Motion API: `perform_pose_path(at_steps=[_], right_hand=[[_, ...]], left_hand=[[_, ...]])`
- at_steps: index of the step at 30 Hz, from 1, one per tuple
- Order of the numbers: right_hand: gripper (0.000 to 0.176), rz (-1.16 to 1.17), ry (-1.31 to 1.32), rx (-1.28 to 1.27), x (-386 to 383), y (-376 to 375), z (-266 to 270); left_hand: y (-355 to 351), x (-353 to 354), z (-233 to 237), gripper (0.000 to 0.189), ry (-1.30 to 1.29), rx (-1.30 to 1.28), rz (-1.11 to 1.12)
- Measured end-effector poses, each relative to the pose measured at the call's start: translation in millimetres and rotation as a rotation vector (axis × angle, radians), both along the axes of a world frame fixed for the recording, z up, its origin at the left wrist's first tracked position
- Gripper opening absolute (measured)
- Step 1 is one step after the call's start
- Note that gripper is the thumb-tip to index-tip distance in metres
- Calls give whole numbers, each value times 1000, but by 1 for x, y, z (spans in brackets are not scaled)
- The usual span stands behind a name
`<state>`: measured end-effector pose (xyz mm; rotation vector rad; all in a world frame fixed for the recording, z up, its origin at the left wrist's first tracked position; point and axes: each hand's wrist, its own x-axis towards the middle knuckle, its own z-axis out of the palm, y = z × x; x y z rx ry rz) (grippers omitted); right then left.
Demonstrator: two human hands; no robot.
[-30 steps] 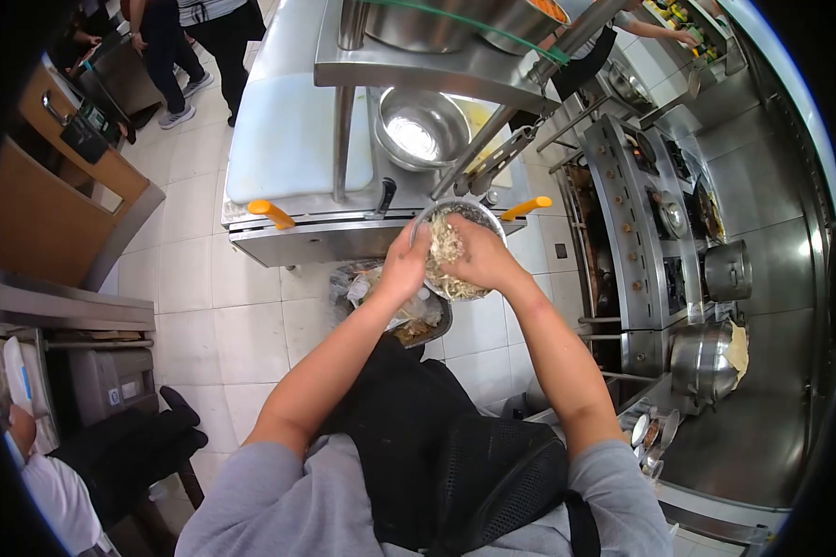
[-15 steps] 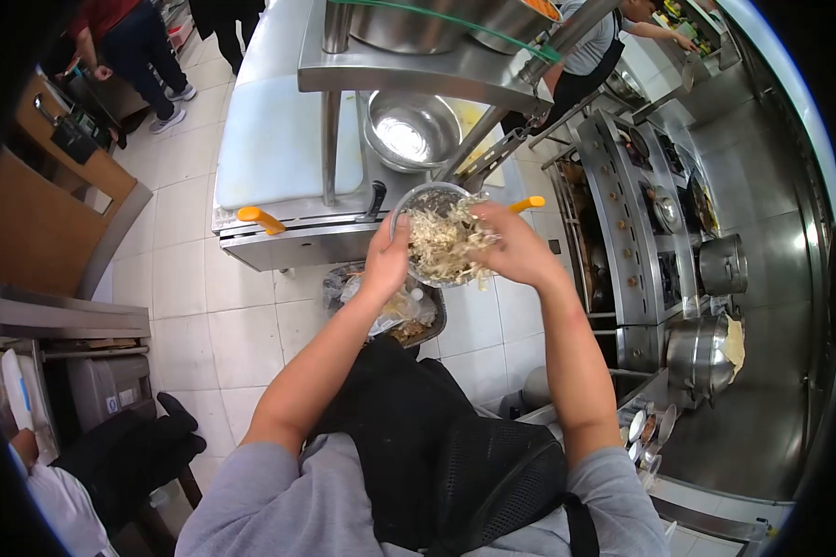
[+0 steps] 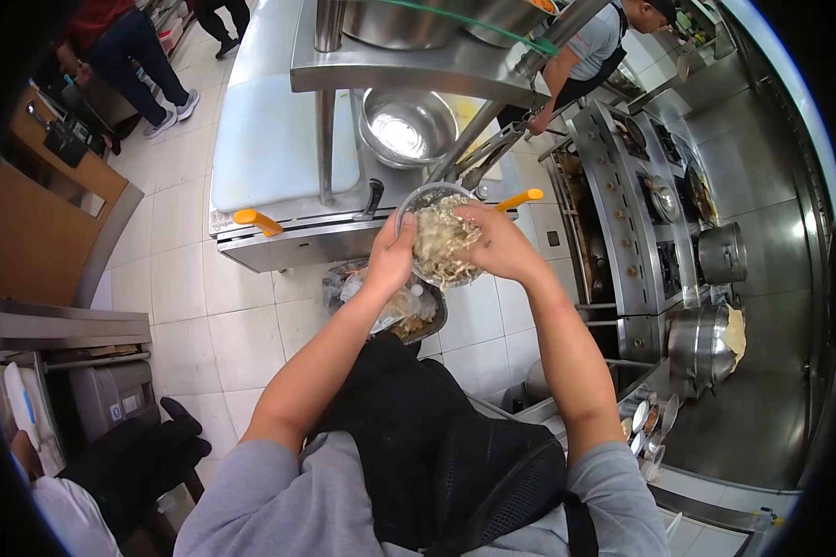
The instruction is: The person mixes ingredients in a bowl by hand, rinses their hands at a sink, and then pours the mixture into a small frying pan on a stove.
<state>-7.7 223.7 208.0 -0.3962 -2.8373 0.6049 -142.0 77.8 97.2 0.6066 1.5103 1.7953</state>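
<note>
Pale shreds (image 3: 443, 243) fill the metal mixing bowl (image 3: 427, 190), whose near side appears to sit beyond the front edge of the tabletop (image 3: 293, 245), with a bin of plastic bags (image 3: 424, 325) lower down at the bowl's 7 o'clock; shreds lie right up to the 5 o'clock rim, so a hard sweep of the right hand (image 3: 503, 243) could push some over onto the floor (image 3: 478, 348) or into that bin; the bowl might also tip or twist if the left hand (image 3: 393, 252) loosened, since I cannot tell whether anything supports it from beneath; a wide swing toward 2 o'clock could knock the orange handle (image 3: 518, 199); as to pose, the left hand grasps the rim at 9 o'clock, thumb over the edge and its fingers mostly hidden; the right hand reaches in from 3 o'clock, palm turned inward, fingers among the blurred shreds, and whether they are clenched on any I cannot tell; both forearms converge on the bowl, from 7 and 5 o'clock, elbows bent.
</note>
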Motion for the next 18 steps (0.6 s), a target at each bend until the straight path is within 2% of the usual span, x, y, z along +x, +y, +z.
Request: perform_pose_path(at_steps=[2, 3, 5, 6, 7, 9, 13, 15, 17, 18], right_hand=[[77, -158, -217, -480, -3, 2, 21], [77, -160, -218, -480, -3, 1, 20], [80, -134, -186, -187, 3, -8, 13], [76, -85, -21, -14, 7, -12, -20], [76, -88, -21, -13, 1, -20, -22], [66, -280, -236, -121, -10, -32, -24], [58, -258, -57, -130, -2, -21, -14], [61, -199, -35, -93, -1, -18, 0], [65, 18, -32, -250, 0, -21, 20], [65, 11, -30, -246, 3, -19, 21]], left_hand=[[-4, 1, 6, 51, 22, -4, 8], [-7, 1, 10, 51, 47, -9, 15], [-8, 7, 20, 51, 28, 12, 28], [-7, 10, 23, 51, 12, 35, 44], [-3, 13, 18, 51, 12, 35, 42], [2, 17, 8, 51, 61, 65, 45], [-6, 13, 1, 51, 1, 4, 20], [-2, 11, -4, 49, -16, 77, 46], [-4, 11, 0, 48, -38, 78, 28], [-6, 10, 0, 47, -28, 50, 56]])
